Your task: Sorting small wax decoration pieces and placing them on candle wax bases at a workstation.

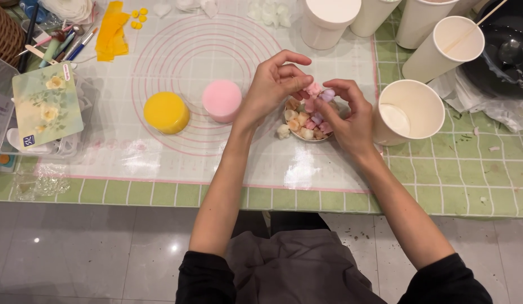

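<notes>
Fingers of both my hands meet over a small round dish of pastel wax pieces (307, 125). My left hand (271, 90) curls in with fingertips pinched on a small pink wax piece (313, 89), while my right hand (347, 115) pinches a small pale lilac wax piece (327, 94) just beside it; the two pieces nearly touch, held just above the dish. The dish sits on a translucent silicone mat with pink ring markings (188, 50), and one cream-coloured piece (283, 131) lies on the mat against the dish's left edge.

Just right of my right hand stands a white paper cup (410, 111) with a pale layer at its bottom. Left of my left hand stand a short pink cylinder candle (221, 100) and, further left, a short yellow cylinder candle (166, 112), close together. More white paper cups (329, 21) line the far edge, one (450, 48) holding a thin wooden stick. The mat lies on a green-checked tablecloth (458, 180).
</notes>
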